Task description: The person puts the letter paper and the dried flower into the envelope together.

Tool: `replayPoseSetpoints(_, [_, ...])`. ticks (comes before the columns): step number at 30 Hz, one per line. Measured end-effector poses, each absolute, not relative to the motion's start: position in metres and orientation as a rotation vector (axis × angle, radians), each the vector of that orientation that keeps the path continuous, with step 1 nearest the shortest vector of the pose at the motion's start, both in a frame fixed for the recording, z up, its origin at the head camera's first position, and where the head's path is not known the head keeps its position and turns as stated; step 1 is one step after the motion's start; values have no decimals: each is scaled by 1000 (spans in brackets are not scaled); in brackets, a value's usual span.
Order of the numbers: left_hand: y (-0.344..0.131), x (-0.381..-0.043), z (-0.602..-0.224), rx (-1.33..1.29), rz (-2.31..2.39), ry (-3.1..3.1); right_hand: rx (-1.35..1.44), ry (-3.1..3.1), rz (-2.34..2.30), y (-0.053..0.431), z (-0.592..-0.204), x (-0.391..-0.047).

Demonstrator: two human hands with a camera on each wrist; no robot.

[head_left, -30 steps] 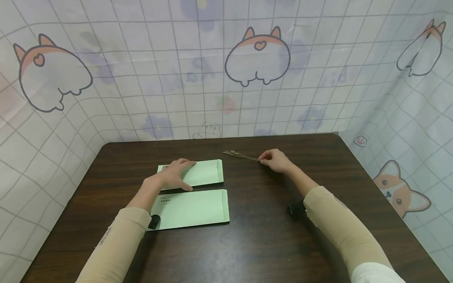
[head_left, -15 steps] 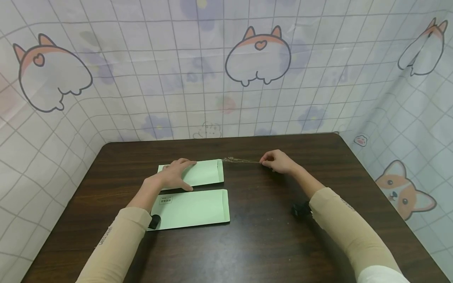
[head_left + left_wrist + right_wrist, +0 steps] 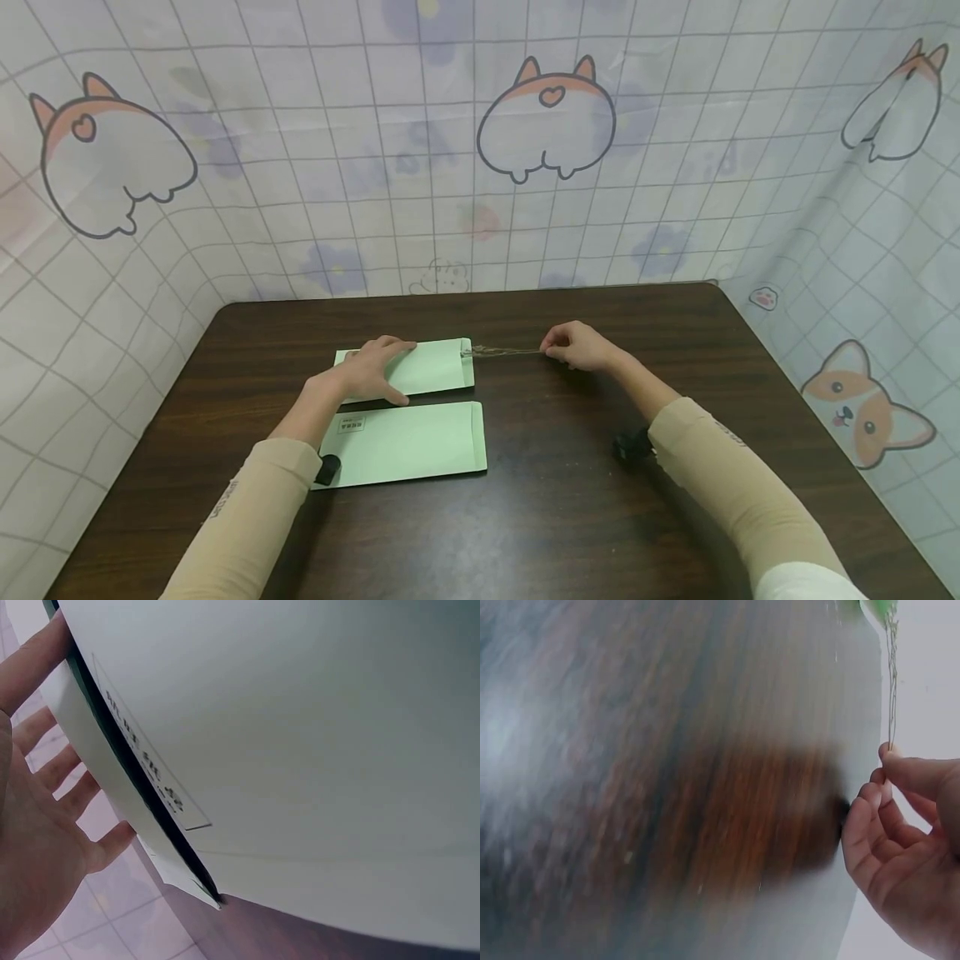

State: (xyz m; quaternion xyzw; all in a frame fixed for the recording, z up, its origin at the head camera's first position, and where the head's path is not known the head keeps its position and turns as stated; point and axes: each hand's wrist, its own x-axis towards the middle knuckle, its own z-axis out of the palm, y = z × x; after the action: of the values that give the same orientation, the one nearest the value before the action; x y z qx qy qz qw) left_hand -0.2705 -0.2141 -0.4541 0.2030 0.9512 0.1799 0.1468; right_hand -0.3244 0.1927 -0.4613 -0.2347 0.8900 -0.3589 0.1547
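Two pale green envelopes lie one behind the other on the dark table, their flap ends to the right. My left hand (image 3: 365,371) rests on the far envelope (image 3: 435,367), fingers and thumb spread. The near envelope (image 3: 412,442), with a small printed box, lies just below that hand. On the right, my right hand (image 3: 581,346) pinches a dried flower sprig (image 3: 502,352) by its stem end between thumb and fingertips. The sprig points left, and its head overlaps the flap end of the far envelope. In the right wrist view, the thin stems (image 3: 892,690) rise from the pinch.
The dark wood table (image 3: 547,517) runs back to a white grid-patterned cloth (image 3: 375,167) with cartoon animals. A black wrist device (image 3: 632,446) sits under the right forearm, and another black wrist device (image 3: 327,470) overlaps the near envelope's left end.
My right hand has drawn the sprig slightly nearer and then left, bringing its head from behind the far envelope onto its flap end. The left hand and both envelopes have stayed put.
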Motion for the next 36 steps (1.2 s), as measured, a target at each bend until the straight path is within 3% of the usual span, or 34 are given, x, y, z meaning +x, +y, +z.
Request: replayPoseSetpoints(36, [-214, -270, -455, 572, 530, 2747, -705, 2538, -1027, 132, -461, -319])
